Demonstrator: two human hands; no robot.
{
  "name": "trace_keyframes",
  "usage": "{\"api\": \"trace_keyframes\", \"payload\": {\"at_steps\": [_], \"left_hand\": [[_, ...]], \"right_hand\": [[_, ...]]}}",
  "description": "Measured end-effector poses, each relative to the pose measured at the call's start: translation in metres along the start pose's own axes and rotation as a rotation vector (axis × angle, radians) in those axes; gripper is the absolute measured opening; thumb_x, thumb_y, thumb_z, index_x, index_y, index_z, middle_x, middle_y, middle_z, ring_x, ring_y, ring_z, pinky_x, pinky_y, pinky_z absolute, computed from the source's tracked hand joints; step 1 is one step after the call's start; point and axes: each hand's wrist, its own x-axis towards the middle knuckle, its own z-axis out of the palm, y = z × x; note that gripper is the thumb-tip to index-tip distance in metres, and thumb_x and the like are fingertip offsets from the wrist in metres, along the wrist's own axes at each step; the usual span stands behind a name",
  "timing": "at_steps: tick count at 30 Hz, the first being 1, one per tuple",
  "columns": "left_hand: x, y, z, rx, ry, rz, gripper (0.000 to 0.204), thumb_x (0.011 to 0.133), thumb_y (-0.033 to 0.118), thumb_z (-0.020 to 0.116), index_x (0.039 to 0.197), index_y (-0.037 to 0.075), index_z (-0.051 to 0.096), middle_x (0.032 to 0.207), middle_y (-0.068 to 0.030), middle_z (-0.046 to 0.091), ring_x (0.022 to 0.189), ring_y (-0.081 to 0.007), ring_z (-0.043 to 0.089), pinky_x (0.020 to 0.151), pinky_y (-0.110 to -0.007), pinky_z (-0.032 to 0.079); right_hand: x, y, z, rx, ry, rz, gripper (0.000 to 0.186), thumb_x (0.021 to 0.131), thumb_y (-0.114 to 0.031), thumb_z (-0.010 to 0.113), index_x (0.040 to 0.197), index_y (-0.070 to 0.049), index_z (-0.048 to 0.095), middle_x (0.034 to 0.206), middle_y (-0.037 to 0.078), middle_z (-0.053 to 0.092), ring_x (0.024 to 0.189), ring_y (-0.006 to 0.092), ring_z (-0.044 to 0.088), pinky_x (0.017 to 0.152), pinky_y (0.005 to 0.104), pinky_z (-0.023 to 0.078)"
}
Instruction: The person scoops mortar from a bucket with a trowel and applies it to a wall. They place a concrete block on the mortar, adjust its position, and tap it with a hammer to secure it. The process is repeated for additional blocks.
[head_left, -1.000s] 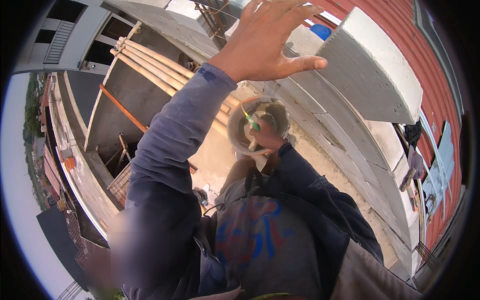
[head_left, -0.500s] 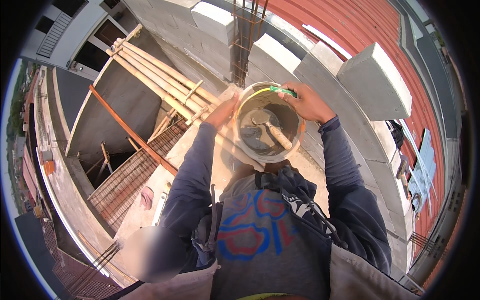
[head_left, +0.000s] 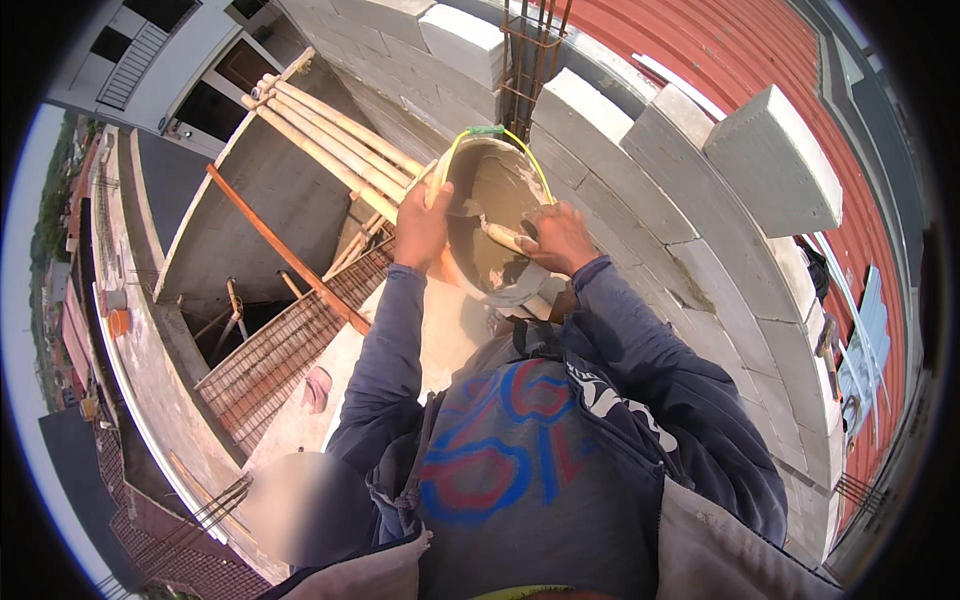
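Observation:
A pale bucket (head_left: 508,172) with wet grey mortar (head_left: 487,262) inside is tilted in front of me. Its yellow wire handle with a green grip (head_left: 487,130) stands up over the far rim. My left hand (head_left: 421,228) is closed on the bucket's left side, thumb over the rim. Inside the bucket's right side, my right hand (head_left: 563,238) grips the wooden handle of a trowel (head_left: 504,236). The mortar and the bucket's tilt hide most of the trowel's blade.
A wall of grey blocks (head_left: 640,225) curves along my right, with a loose block (head_left: 775,165) on top. Rebar (head_left: 528,65) rises ahead. Bamboo poles (head_left: 335,150) lie front left, near a drop beside rusty mesh (head_left: 290,345). A pinkish cloth (head_left: 317,388) lies at left.
My right hand has left the green grip and taken hold of the trowel handle. The bucket has tilted, its wire handle now upright, and my left hand has closed on its side.

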Motion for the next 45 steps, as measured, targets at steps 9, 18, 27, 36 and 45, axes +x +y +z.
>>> {"api": "trace_keyframes", "payload": {"at_steps": [9, 18, 27, 36, 45], "left_hand": [[-0.017, 0.028, -0.037, 0.126, 0.195, -0.078, 0.047, 0.099, 0.036, 0.076, 0.077, 0.000, 0.055, 0.067, -0.0059, 0.052, 0.064, -0.0140, 0.048, 0.061, -0.036, 0.043], [0.021, 0.086, -0.011, 0.246, 0.387, 0.093, 0.046, 0.096, 0.033, 0.079, 0.077, -0.003, 0.057, 0.062, -0.0060, 0.049, 0.060, -0.0131, 0.040, 0.056, -0.035, 0.039], [0.069, 0.140, 0.033, 0.420, 0.433, 0.294, 0.043, 0.097, 0.025, 0.080, 0.072, 0.004, 0.053, 0.063, 0.0036, 0.045, 0.062, -0.0059, 0.037, 0.054, -0.027, 0.032], [0.101, 0.131, 0.015, 0.306, 0.182, 0.469, 0.043, 0.094, 0.023, 0.080, 0.071, 0.000, 0.053, 0.059, -0.0071, 0.045, 0.057, -0.0135, 0.038, 0.051, -0.034, 0.035], [0.117, 0.104, -0.002, 0.119, -0.066, 0.497, 0.033, 0.094, 0.020, 0.079, 0.077, -0.002, 0.061, 0.060, -0.0091, 0.049, 0.058, -0.0130, 0.042, 0.053, -0.034, 0.039]], "right_hand": [[0.049, -0.032, 0.010, -0.073, -0.028, -0.251, 0.048, 0.085, -0.022, 0.072, 0.127, -0.001, 0.062, 0.106, 0.014, 0.071, 0.095, 0.0332, 0.072, 0.086, 0.0491, 0.053], [0.082, 0.022, -0.034, -0.035, -0.025, -0.450, 0.046, 0.091, -0.014, 0.060, 0.135, -0.003, 0.063, 0.102, 0.019, 0.069, 0.079, 0.0343, 0.075, 0.068, 0.0452, 0.059], [0.121, 0.055, -0.049, 0.093, -0.065, -0.322, 0.051, 0.091, -0.017, 0.064, 0.141, -0.008, 0.062, 0.105, 0.022, 0.068, 0.081, 0.0396, 0.074, 0.070, 0.0487, 0.060], [0.097, 0.019, -0.050, -0.016, -0.108, -0.165, 0.051, 0.088, -0.018, 0.065, 0.137, -0.003, 0.060, 0.102, 0.020, 0.070, 0.077, 0.0353, 0.075, 0.065, 0.0457, 0.061], [0.078, -0.003, -0.005, 1.323, -0.415, 0.172, 0.052, 0.107, -0.028, 0.059, 0.152, -0.002, 0.051, 0.086, 0.009, 0.066, 0.054, 0.0146, 0.059, 0.047, 0.0301, 0.048]]}}
